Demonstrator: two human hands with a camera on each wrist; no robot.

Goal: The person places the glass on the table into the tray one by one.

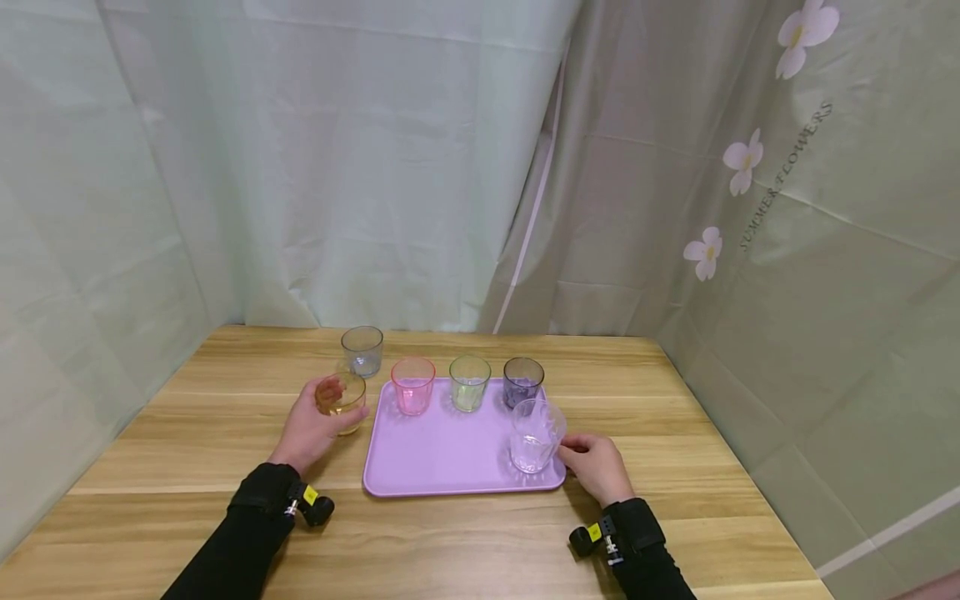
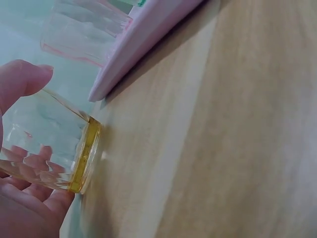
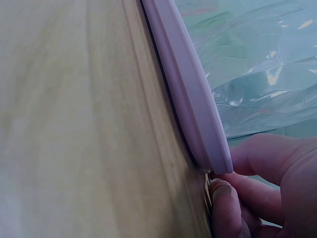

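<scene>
My left hand [image 1: 311, 425] grips a yellow-tinted glass [image 2: 86, 153] just left of the purple tray [image 1: 442, 462]. In the left wrist view, thumb and fingers lie on opposite sides of it, its base close to the tabletop. At the tray's right front corner, my right hand [image 1: 596, 467] pinches the rim, as the right wrist view shows. Beside those fingers a clear glass [image 1: 534, 446] stands on the tray. Along the tray's back stand a pink glass [image 1: 413, 392], a green glass [image 1: 469, 387] and a dark grey glass [image 1: 521, 386].
A bluish-grey glass [image 1: 363, 354] stands on the wooden table [image 1: 465, 550] behind my left hand, off the tray. Pale curtains [image 1: 375, 167] enclose the table's back and sides.
</scene>
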